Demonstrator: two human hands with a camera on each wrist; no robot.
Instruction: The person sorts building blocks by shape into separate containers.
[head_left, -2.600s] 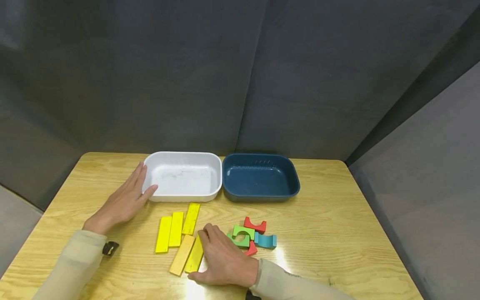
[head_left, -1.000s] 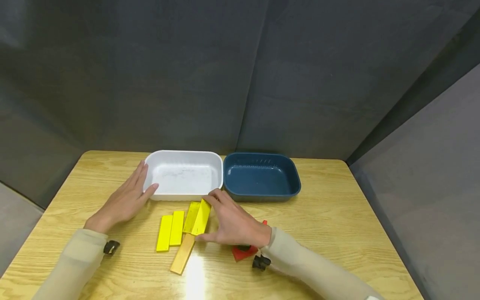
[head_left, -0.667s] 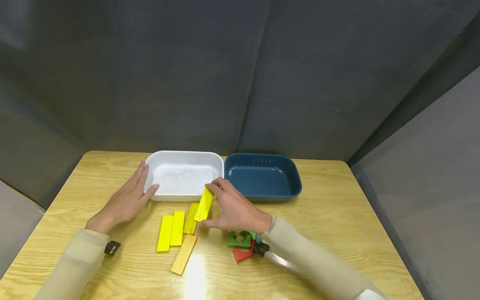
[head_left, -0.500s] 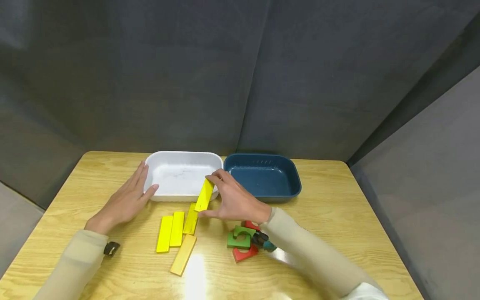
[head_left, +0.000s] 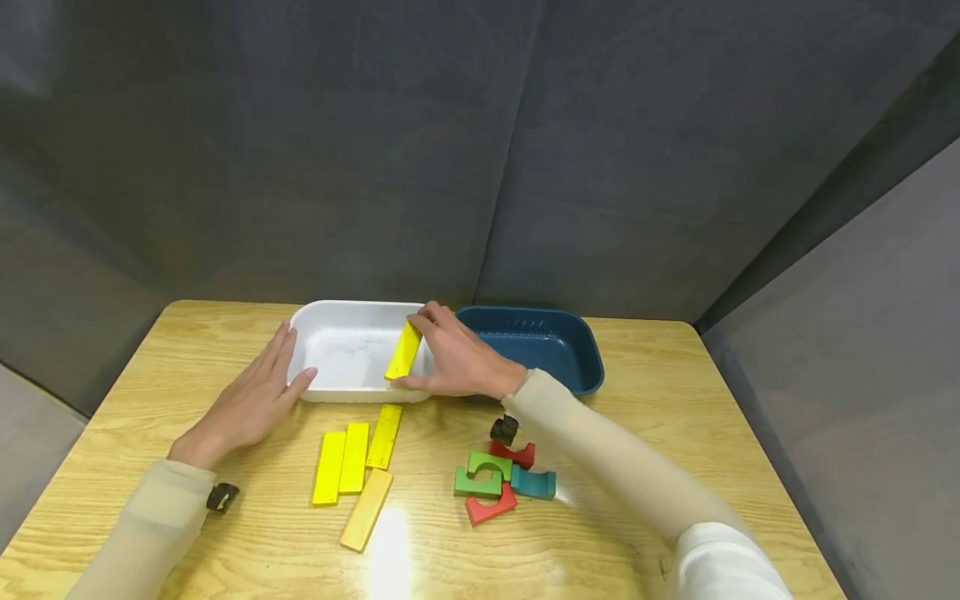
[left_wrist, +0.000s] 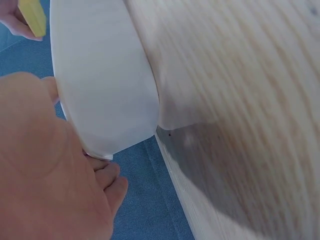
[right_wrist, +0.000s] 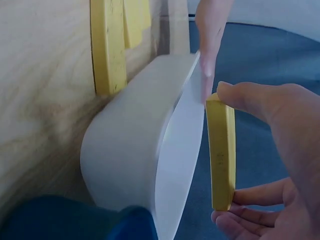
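Observation:
My right hand [head_left: 463, 357] pinches a yellow wooden block [head_left: 403, 351] by its two ends, between thumb and fingertips. The block is tilted over the right part of the white bin [head_left: 360, 395]; in the right wrist view the same yellow block [right_wrist: 221, 155] shows above the bin's rim. My left hand [head_left: 243, 406] rests on the bin's left end, fingers fairly straight along the rim and thumb at its front corner. In the left wrist view, fingertips of the left hand [left_wrist: 45, 165] touch the white rim. More yellow blocks [head_left: 327, 468] lie on the table in front of the bin.
A dark blue bin [head_left: 525, 391] stands against the white one, partly behind my right hand. Arch-shaped blocks lie at the front right: green [head_left: 477, 483], red [head_left: 491, 506] and blue [head_left: 533, 483]. A lighter yellow block [head_left: 367, 510] lies nearest the front. Dark cloth [head_left: 480, 150] walls the table's back.
My right hand has picked up a yellow block from the table and carried it up and away from me, over the white bin. My left hand stays at the bin's left end.

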